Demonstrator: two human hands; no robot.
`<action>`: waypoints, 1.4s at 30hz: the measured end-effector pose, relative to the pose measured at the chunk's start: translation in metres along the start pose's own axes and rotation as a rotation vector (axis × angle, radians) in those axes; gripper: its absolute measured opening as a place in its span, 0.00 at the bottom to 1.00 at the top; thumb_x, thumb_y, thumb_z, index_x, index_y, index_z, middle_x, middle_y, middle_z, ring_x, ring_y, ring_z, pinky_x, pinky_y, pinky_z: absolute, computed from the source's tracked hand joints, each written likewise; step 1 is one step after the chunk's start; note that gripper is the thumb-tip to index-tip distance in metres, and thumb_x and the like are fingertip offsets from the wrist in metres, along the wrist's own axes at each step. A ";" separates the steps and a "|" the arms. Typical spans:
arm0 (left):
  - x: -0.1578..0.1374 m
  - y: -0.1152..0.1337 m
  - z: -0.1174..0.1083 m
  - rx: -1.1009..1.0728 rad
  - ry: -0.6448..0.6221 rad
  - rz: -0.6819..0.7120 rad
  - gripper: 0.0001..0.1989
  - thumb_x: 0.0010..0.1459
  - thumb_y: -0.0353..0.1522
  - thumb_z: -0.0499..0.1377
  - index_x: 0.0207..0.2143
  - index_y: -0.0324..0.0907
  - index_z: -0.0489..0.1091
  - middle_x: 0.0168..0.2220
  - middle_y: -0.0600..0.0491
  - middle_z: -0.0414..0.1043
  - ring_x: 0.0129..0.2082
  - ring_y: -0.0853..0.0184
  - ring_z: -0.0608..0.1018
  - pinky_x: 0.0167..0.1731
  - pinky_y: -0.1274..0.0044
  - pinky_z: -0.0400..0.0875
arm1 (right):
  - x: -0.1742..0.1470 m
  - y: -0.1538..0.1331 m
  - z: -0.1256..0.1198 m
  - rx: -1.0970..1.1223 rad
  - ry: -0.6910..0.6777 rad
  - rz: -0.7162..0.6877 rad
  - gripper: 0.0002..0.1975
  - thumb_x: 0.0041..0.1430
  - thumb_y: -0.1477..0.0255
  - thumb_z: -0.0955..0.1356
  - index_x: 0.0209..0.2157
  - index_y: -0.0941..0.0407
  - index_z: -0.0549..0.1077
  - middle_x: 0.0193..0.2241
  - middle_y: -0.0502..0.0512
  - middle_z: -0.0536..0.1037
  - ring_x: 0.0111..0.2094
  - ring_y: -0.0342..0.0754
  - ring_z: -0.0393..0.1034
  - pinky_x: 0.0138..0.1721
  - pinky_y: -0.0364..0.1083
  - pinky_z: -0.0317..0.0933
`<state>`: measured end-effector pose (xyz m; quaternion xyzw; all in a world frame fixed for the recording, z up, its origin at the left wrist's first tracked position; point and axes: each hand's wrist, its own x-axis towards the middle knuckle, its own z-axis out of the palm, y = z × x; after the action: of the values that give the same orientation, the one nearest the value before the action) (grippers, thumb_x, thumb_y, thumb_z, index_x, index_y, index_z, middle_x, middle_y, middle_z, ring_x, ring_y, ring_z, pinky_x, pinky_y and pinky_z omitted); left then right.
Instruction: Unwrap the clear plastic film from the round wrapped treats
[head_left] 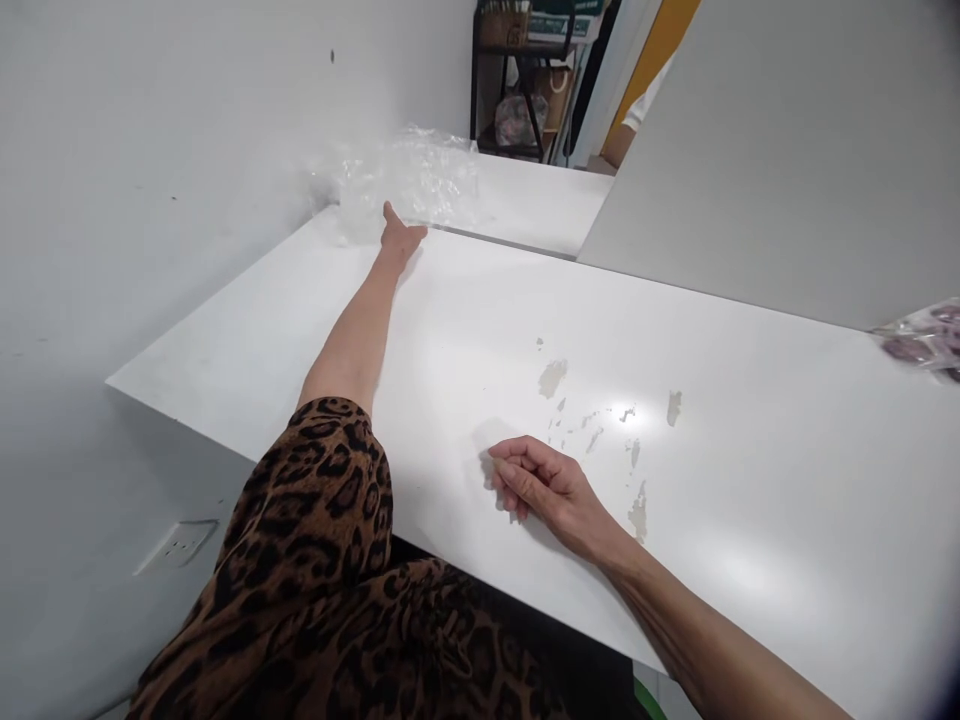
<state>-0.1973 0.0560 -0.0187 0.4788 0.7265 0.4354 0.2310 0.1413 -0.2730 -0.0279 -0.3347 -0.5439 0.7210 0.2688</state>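
Head view: your left hand (403,238), thumb spread, is at the clear plastic packaging (431,180) on the white table's (465,320) far left; whether it grips, I can't tell; your right hand (546,485) curls closed nearer, nothing visible inside; the packaging should be light, limp, slippery; gather a near-side fold.

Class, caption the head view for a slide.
Left hand at the plastic, right hand loosely curled over the white table.

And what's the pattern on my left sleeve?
Your left sleeve is black-and-brown leopard print, seen in the head view.
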 end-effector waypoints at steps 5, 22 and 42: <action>-0.033 0.038 0.027 0.124 -0.020 -0.109 0.52 0.71 0.34 0.60 0.73 0.32 0.19 0.70 0.29 0.54 0.70 0.50 0.60 0.68 0.57 0.48 | 0.001 0.002 -0.002 0.024 -0.023 -0.008 0.17 0.69 0.56 0.69 0.48 0.54 0.74 0.36 0.54 0.77 0.30 0.41 0.72 0.31 0.44 0.69; -0.272 0.070 0.022 0.668 -0.639 0.557 0.20 0.67 0.40 0.52 0.55 0.43 0.75 0.59 0.45 0.72 0.61 0.56 0.71 0.65 0.63 0.63 | 0.017 0.010 -0.001 0.031 -0.023 -0.167 0.19 0.60 0.55 0.73 0.41 0.56 0.72 0.30 0.51 0.76 0.25 0.42 0.70 0.25 0.43 0.62; -0.290 0.071 0.101 0.326 -0.509 0.557 0.16 0.65 0.41 0.55 0.47 0.47 0.78 0.52 0.48 0.73 0.55 0.57 0.74 0.56 0.63 0.69 | -0.038 -0.050 -0.273 -0.744 1.192 -0.148 0.12 0.56 0.74 0.66 0.43 0.59 0.75 0.38 0.60 0.79 0.39 0.52 0.70 0.47 0.52 0.65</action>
<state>0.0402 -0.1511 -0.0339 0.7801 0.5480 0.2281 0.1979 0.3785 -0.1236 -0.0230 -0.7043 -0.5359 0.1610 0.4368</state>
